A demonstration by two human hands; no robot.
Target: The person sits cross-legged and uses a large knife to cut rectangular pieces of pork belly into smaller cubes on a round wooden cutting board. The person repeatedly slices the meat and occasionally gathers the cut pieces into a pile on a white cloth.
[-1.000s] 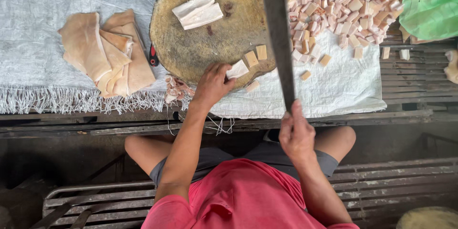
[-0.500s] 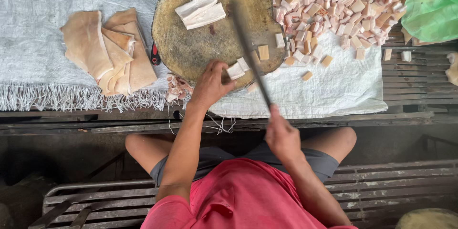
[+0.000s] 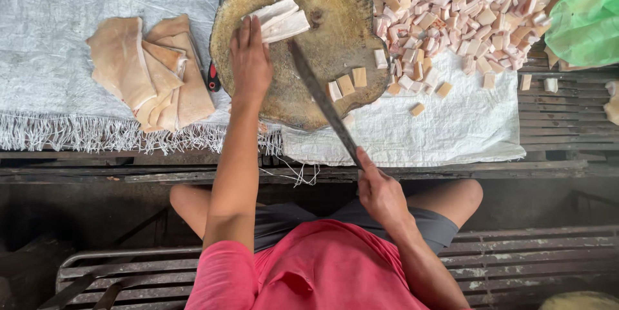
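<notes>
The stacked slabs (image 3: 282,18) of pale, fatty meat lie on the upper part of the round chopping block (image 3: 322,90), a thick disc of worn, stained wood with an uneven rim; at least two slabs show, long and flat, white with a faint pink edge. The left hand (image 3: 250,58) lies palm-down on the block with its fingers extended and close together, the fingertips (image 3: 248,26) touching the near end of the slabs; it presses rather than grips. The right hand (image 3: 382,190) is clenched around the handle of a long knife (image 3: 322,103), whose dark, narrow blade runs diagonally up across the block, its tip just beside the slabs. Three small tan cubes (image 3: 347,84) rest on the block's right side, near the blade, with a fourth pale piece at the rim above them. To the right of the block, a large pile of cut cubes (image 3: 464,13), pink and cream, too many to count, spreads over a white woven sack cloth (image 3: 451,129), with a few stray cubes at its edge. To the left, a stack of tan skin sheets (image 3: 145,71), smooth and leathery, lies on a second woven cloth with a frayed fringe (image 3: 97,132). A red-handled tool (image 3: 213,78) lies between the sheets and the block. A green plastic bag (image 3: 587,20) sits at the far right on a slatted wooden bench (image 3: 567,116).
</notes>
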